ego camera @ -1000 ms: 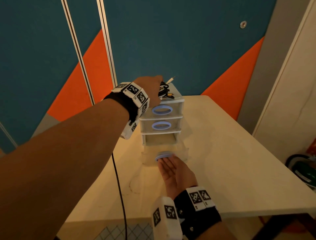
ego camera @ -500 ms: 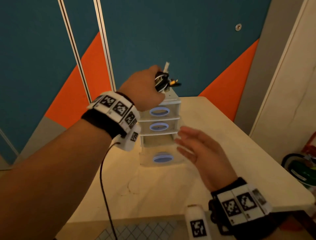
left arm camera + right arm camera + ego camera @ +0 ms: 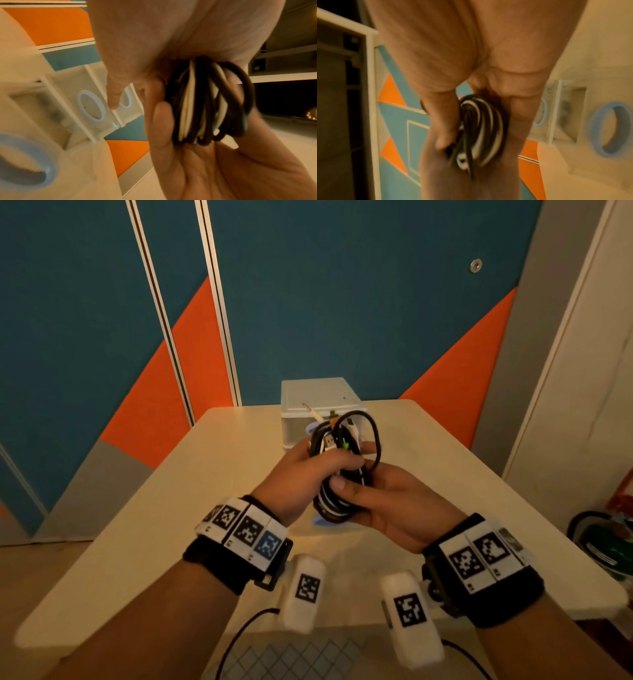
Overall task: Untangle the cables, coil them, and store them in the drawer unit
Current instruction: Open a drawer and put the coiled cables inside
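A coiled bundle of black and white cables [image 3: 337, 477] hangs in front of me above the table, between both hands. My left hand [image 3: 308, 474] grips its upper part with curled fingers. My right hand [image 3: 387, 501] cups it from the right, thumb pressed on the coil. The white drawer unit [image 3: 318, 398] stands behind the hands, mostly hidden. Its bottom drawer is pulled out; the blue ring handle [image 3: 317, 522] peeks below the bundle. The left wrist view shows the bundle [image 3: 205, 108] and the unit [image 3: 89, 102]. In the blurred right wrist view I see the coil [image 3: 481, 132] and the drawer handle [image 3: 611, 129].
The pale wooden table [image 3: 462, 474] stretches around the unit, its front edge near my wrists. A black wire [image 3: 239, 631] hangs from my left wrist. A white cabinet [image 3: 582, 371] stands to the right, with a green and black object [image 3: 609, 549] on the floor beside it.
My left hand lifted the bundle off the top of the unit and brought it toward me. My right hand left the pulled-out drawer's handle and rose to take hold of the bundle too.
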Demonstrator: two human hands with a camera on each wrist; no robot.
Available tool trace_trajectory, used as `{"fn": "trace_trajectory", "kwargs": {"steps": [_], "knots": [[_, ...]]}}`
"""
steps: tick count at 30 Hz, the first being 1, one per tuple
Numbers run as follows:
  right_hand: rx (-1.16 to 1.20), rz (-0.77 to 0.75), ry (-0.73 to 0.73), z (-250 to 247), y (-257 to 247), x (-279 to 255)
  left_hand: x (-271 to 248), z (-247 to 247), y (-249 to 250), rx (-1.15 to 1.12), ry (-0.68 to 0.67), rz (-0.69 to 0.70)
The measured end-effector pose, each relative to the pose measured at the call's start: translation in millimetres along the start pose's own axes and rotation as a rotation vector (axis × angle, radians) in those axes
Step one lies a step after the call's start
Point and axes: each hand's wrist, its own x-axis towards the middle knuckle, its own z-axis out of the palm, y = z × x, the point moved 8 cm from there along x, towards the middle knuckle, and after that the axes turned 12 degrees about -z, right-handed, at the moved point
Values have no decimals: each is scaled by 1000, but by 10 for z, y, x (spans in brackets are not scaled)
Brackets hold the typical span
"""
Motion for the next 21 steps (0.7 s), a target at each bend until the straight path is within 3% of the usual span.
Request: {"fn": "trace_trajectory", "kwargs": {"steps": [6, 14, 19, 21], "knots": [[278, 167, -7, -31, 14, -82, -77, 36, -72, 6, 23, -19], [32, 91, 71, 16, 195, -37, -37, -34, -161, 26, 37, -48], [341, 187, -11, 60, 179, -98, -77, -130, -149, 165, 54, -26], [326, 184, -41, 73, 156, -89, -90, -140, -111, 246, 46, -4]]}}
